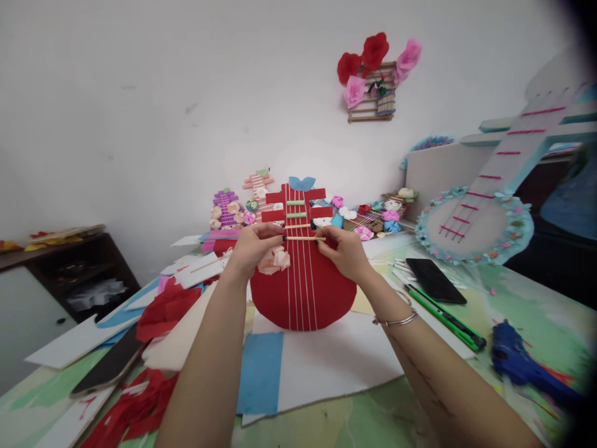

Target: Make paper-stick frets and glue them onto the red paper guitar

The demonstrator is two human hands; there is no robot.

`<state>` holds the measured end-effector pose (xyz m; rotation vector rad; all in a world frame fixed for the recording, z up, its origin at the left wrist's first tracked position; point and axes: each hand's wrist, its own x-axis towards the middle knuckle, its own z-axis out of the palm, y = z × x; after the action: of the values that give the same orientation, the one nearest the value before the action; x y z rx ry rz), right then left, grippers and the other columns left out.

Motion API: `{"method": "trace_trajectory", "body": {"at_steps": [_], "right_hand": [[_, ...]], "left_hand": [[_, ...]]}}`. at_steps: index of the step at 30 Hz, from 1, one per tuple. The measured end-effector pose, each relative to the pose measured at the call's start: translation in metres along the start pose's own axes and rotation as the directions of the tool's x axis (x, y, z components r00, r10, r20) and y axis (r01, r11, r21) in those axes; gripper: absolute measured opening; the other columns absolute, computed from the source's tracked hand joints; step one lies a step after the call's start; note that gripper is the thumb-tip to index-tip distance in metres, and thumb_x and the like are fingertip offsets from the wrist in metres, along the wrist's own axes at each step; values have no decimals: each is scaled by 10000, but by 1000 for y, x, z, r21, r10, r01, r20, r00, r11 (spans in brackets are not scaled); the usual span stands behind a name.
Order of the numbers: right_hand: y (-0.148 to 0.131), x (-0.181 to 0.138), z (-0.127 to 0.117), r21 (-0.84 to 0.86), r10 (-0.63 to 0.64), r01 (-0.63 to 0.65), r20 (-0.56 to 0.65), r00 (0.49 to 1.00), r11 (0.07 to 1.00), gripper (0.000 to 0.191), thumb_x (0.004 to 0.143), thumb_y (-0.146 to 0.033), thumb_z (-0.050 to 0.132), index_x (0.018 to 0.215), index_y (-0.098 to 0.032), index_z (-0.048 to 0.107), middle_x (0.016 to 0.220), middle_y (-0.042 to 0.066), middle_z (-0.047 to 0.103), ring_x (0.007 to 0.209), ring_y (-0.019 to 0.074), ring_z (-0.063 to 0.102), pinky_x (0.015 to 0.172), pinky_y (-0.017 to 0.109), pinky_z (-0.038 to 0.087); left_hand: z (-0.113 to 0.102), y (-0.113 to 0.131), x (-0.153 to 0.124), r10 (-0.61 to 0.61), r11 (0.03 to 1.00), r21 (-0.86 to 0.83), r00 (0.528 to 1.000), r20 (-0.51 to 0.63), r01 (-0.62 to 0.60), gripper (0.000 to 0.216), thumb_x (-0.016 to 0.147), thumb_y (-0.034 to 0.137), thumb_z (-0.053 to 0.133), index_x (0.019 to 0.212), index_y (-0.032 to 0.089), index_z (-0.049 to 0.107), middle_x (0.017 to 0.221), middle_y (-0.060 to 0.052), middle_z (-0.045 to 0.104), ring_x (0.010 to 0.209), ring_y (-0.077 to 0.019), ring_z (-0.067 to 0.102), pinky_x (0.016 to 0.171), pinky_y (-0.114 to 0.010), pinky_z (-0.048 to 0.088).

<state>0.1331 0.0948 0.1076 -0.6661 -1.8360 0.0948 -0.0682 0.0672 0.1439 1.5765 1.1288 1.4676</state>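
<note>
A red cardboard lute (pixel 326 292) stands upright before me, with pale strings down its front and a blue paper piece (pixel 302 183) on top. Two green bars (pixel 295 215) cross its neck, with a pale bar below them. My left hand (pixel 254 246) and my right hand (pixel 342 249) pinch the two ends of a thin wooden stick (pixel 301 238), level across the strings. Whether the stick touches the lute I cannot tell. A peach paper flower (pixel 275 260) sits on the lute beside my left fingers.
White board (pixel 326 367) and blue paper (pixel 260 373) lie in front. On the right are a green utility knife (pixel 448 318), a black phone (pixel 436 280), a blue glue gun (pixel 522 358) and a large white lute (pixel 480 199). Red crepe scraps (pixel 170 308) lie left; several small decorated lutes stand behind.
</note>
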Motion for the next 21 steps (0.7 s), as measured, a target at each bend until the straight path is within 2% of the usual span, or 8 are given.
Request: {"method": "trace_trajectory", "body": {"at_steps": [6, 9, 12, 16, 19, 21], "right_hand": [[-1, 1, -1, -26, -7, 8, 26, 1000, 1000, 115, 731, -148, 483, 770, -188, 584, 744, 10, 644, 598, 116, 529, 575, 224, 402], [-1, 1, -1, -27, 4, -4, 20, 1000, 1000, 119, 726, -145, 486, 774, -187, 586, 780, 19, 661, 629, 126, 560, 597, 231, 421], [2, 1, -2, -23, 16, -17, -23, 1000, 1000, 132, 729, -146, 489, 801, -190, 591, 840, 34, 677, 705, 154, 606, 663, 258, 450], [9, 1, -2, -60, 52, -58, -96, 994, 997, 123, 723, -157, 516, 813, -190, 593, 844, 44, 686, 773, 182, 629, 720, 287, 457], [12, 0, 2, -118, 116, -121, -47, 992, 986, 103, 716, -161, 521, 785, -186, 593, 807, 44, 680, 745, 178, 624, 694, 281, 448], [12, -1, 7, -154, 154, -151, 6, 988, 976, 94, 710, -152, 517, 759, -183, 591, 753, 40, 670, 696, 170, 612, 657, 272, 435]], "left_hand": [[-2, -3, 1, 23, 1000, 3, 999, 23, -23, 246, 573, 221, 715, 802, 145, 665, 816, -74, 686, 744, -193, 638, 690, -336, 517], [-4, -5, 3, 39, 999, 17, 999, 5, -39, 274, 582, 285, 723, 814, 149, 674, 795, -72, 687, 716, -187, 633, 667, -319, 510], [-6, -13, 8, 54, 995, 82, 996, -72, -48, 327, 621, 401, 696, 832, 151, 682, 738, -61, 684, 664, -176, 621, 621, -292, 496], [-11, -37, 20, 48, 971, 240, 971, -232, 9, 424, 700, 527, 572, 837, 143, 688, 582, -26, 642, 532, -153, 576, 527, -264, 456], [-19, -57, 28, 54, 952, 303, 957, -286, 36, 408, 721, 521, 533, 781, 147, 685, 497, -12, 598, 506, -169, 563, 501, -270, 433], [-23, -63, 30, 90, 929, 367, 941, -325, 38, 298, 664, 450, 616, 650, 155, 663, 543, -31, 626, 619, -206, 599, 576, -287, 448]]}}
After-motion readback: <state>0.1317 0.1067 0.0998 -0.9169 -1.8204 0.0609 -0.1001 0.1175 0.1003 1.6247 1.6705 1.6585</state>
